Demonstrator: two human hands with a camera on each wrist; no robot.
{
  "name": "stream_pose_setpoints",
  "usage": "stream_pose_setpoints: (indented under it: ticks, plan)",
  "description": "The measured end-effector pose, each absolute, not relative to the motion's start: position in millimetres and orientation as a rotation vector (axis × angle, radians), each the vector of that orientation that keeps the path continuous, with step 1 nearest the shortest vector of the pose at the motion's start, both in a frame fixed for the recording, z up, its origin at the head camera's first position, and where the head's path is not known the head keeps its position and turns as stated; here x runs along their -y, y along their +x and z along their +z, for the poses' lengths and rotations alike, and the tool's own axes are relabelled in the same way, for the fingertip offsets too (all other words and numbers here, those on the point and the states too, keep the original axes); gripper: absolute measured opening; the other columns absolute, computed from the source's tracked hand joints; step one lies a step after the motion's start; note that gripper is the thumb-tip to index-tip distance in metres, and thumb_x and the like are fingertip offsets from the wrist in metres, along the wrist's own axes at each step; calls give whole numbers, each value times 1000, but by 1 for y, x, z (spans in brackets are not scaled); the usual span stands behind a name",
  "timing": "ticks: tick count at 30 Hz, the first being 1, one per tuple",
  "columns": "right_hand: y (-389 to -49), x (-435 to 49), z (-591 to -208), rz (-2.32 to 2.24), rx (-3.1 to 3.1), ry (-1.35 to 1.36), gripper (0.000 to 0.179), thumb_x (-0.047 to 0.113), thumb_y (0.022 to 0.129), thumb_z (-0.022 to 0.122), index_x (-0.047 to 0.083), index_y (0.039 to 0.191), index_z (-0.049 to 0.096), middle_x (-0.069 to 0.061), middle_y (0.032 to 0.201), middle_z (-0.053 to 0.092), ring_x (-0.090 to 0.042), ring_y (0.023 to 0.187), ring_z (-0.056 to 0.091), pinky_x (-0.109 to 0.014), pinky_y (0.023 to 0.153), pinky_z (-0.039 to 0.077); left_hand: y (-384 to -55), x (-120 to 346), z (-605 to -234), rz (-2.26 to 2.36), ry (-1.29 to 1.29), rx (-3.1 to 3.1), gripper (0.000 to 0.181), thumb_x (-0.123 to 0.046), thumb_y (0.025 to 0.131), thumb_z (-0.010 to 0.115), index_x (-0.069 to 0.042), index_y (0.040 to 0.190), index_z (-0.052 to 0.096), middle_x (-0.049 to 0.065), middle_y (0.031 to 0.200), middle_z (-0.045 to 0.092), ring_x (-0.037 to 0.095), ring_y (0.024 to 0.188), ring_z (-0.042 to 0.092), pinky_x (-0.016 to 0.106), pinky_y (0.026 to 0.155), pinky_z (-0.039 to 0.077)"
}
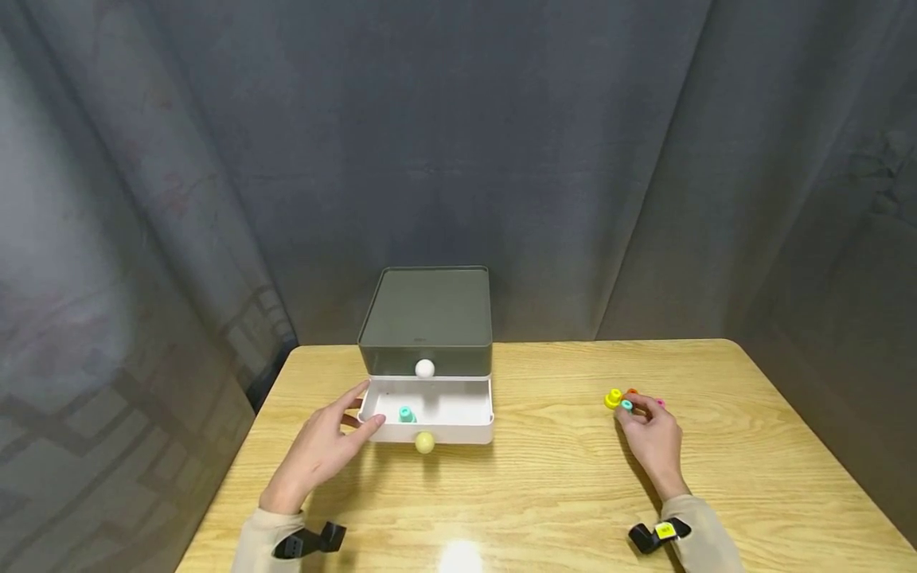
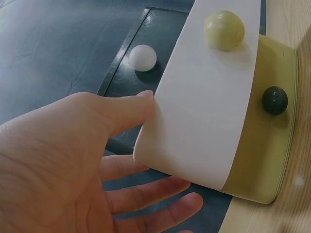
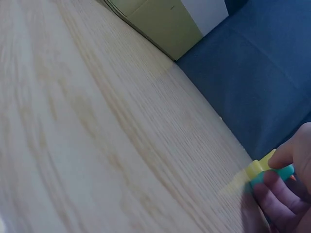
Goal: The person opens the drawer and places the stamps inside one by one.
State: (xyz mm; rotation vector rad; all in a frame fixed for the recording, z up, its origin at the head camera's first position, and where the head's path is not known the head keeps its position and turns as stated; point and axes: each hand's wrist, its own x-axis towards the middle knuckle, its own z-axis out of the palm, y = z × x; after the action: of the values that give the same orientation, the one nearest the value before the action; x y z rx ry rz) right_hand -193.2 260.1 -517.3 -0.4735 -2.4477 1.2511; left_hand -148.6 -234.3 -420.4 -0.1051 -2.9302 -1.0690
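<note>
A dark grey-green drawer box (image 1: 433,306) stands at the table's back, its white drawer (image 1: 458,434) pulled out. In that drawer lies a small teal stubby piece (image 1: 406,415) with a round end. My left hand (image 1: 322,450) holds the drawer's front left corner, thumb (image 2: 131,111) on the front edge, other fingers along its side. To the right, my right hand (image 1: 652,438) pinches another teal piece (image 1: 626,405) between thumb and fingers. Touching distance from it are a yellow piece (image 1: 613,398), an orange piece (image 1: 632,391) and a pink piece (image 1: 660,403), partly hidden by the fingers.
A white knob (image 1: 425,368) sits on the box's upper front, a pale yellow knob (image 1: 425,442) on the drawer. Below, an olive-yellow front (image 2: 267,145) carries a dark knob (image 2: 275,100). Grey curtains (image 1: 544,175) hang close behind the wooden table (image 1: 559,493).
</note>
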Motion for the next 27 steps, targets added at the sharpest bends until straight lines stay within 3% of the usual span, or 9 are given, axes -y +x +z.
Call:
stream_pose_setpoints:
  ticks: [7,16,22,27]
  plan:
    - [-193,-261,-518,1267,2456,-498,33,15,94,75,1,123,76,-24,113,79,15,72,54,-7,68,41,-149,235,-419,-1072,-116,2930,75,-51,103,68,-16,164,44,13,137,71,22,109,71,39,89,55]
    - [-192,-261,-515,1273,2474,-508,32,16,93,76,2,122,77,-13,95,79,7,71,57,-11,67,43,-148,234,-420,-1077,-108,2939,75,-51,103,68,-17,164,44,12,136,71,22,109,70,41,91,55]
    - [-192,-259,-512,1291,2482,-516,35,18,94,77,3,125,76,-16,98,80,9,71,59,-12,66,44,-148,234,-420,-1079,-112,2932,74,-50,103,69,-16,164,44,11,135,71,21,109,71,41,91,55]
    - [-191,-256,-506,1268,2475,-501,35,20,95,77,3,126,76,-19,109,76,2,75,56,-17,65,45,-148,234,-420,-1089,-105,2925,74,-52,102,68,-18,164,44,11,134,71,21,108,71,40,90,55]
